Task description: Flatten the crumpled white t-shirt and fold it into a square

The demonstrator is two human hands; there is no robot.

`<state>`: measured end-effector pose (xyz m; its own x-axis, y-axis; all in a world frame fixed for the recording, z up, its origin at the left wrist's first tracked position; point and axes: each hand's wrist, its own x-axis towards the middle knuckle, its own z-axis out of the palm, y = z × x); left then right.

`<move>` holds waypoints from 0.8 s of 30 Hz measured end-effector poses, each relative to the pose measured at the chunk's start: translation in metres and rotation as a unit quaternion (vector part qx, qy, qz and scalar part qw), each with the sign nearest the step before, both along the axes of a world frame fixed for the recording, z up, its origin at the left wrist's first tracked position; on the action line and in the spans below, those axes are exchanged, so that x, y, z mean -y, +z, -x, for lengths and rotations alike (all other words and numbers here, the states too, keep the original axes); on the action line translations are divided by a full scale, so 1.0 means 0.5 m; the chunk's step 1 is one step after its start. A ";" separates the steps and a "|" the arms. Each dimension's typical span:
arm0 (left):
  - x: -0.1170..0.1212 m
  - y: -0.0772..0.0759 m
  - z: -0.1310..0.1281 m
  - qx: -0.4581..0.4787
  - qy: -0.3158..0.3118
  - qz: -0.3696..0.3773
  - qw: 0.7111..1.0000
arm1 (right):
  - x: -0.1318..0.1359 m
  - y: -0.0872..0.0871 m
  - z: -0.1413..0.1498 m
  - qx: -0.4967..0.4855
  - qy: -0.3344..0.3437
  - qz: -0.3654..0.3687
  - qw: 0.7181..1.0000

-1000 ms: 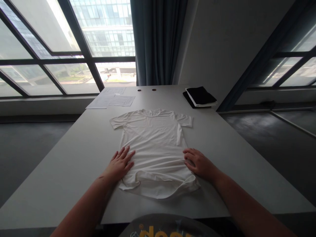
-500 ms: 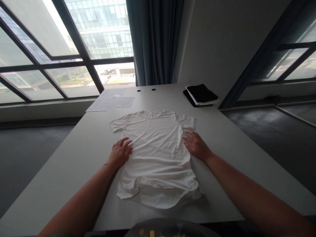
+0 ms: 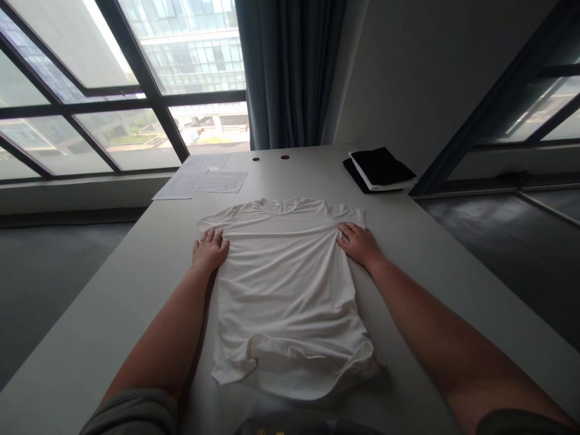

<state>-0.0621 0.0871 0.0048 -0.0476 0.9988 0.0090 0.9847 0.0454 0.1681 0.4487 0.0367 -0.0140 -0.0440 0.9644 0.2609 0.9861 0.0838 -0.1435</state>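
A white T-shirt lies spread flat on the grey table, collar away from me, hem rumpled near the front edge. My left hand rests palm down on the shirt's left side just under the left sleeve, fingers stretched out. My right hand lies flat on the right side under the right sleeve, fingers also extended. Neither hand holds anything.
Paper sheets lie at the table's far left. A black notebook stack sits at the far right. Two cable holes are near the back edge. Windows and a dark curtain stand behind the table.
Both hands have slid along the shirt's sides away from me, from near the hem up to just below the sleeves, and the view has leaned forward.
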 end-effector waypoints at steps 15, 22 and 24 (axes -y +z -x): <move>-0.155 0.005 -0.002 0.035 0.019 -0.011 0.999 | -0.198 -0.029 -0.027 -0.009 0.006 -0.025 1.000; -0.171 0.021 -0.009 0.095 0.068 -0.113 0.987 | -0.211 -0.018 -0.020 -0.026 -0.006 -0.090 0.996; -0.142 0.025 -0.010 0.128 0.057 -0.156 0.978 | -0.192 -0.009 -0.013 -0.048 -0.005 -0.116 0.992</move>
